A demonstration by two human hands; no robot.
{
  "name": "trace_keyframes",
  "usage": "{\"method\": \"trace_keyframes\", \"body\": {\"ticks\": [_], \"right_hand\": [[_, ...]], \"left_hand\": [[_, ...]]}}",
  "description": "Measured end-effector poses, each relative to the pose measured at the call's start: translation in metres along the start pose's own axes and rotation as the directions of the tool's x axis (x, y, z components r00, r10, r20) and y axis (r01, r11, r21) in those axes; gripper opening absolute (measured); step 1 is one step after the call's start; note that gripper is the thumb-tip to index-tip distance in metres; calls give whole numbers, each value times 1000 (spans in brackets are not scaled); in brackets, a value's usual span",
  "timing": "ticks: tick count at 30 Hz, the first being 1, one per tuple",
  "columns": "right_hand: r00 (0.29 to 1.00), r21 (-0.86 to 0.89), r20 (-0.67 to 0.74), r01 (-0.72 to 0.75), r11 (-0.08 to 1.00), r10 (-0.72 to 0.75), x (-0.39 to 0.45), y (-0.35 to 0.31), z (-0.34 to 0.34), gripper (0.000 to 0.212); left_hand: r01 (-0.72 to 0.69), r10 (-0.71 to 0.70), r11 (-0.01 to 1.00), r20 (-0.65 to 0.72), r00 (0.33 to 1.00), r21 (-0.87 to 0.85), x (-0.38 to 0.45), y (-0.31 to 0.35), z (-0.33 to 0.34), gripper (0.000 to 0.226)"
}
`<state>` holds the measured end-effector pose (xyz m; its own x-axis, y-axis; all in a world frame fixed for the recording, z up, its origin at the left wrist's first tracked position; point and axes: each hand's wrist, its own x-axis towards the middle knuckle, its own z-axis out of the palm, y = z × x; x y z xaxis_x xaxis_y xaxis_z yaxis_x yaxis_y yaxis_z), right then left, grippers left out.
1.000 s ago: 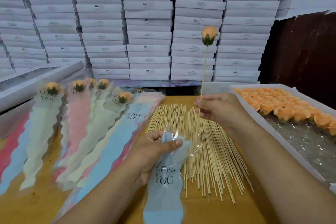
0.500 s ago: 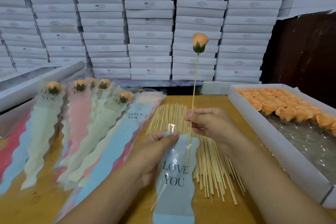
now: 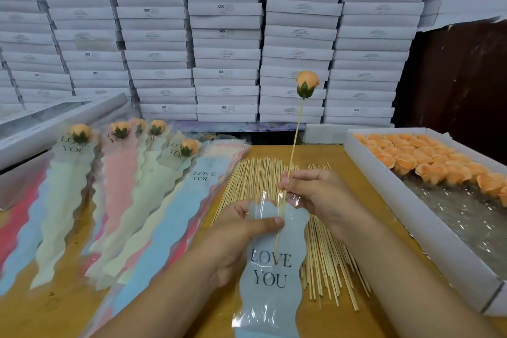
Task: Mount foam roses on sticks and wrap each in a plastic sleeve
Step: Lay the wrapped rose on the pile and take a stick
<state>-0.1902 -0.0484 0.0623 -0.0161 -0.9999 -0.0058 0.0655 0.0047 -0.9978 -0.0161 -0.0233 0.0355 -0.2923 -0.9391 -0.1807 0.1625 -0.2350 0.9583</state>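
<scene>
Before "SGS" boxes, hands grip "LOVE YOU" sleeve and rose stick.

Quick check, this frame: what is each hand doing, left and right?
Left hand: grips the top of the blue plastic sleeve, thumb on its front.
Right hand: pinches the stick of the mounted rose.

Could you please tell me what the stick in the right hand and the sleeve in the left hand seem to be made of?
The stick looks like bamboo or pale wood: thin, straight, matte tan, matching the loose pile of sticks. The sleeve looks like clear glossy plastic film over a matte pale-blue printed liner: its edges glint and crinkle, and the stick shows through it.
</scene>
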Motion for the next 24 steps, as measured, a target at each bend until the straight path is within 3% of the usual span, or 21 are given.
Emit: {"method": "trace_keyframes", "body": {"ticks": [12, 24], "right_hand": [[1000, -27, 4, 23, 999, -23, -3, 1, 2, 10], [998, -120, 56, 10, 993, -3, -11, 1, 0, 12]], "left_hand": [[19, -19, 1000, -31, 999, -7, -5, 0, 5, 30], [18, -19, 1000, 8, 1000, 18, -11, 5, 6, 22]]}}
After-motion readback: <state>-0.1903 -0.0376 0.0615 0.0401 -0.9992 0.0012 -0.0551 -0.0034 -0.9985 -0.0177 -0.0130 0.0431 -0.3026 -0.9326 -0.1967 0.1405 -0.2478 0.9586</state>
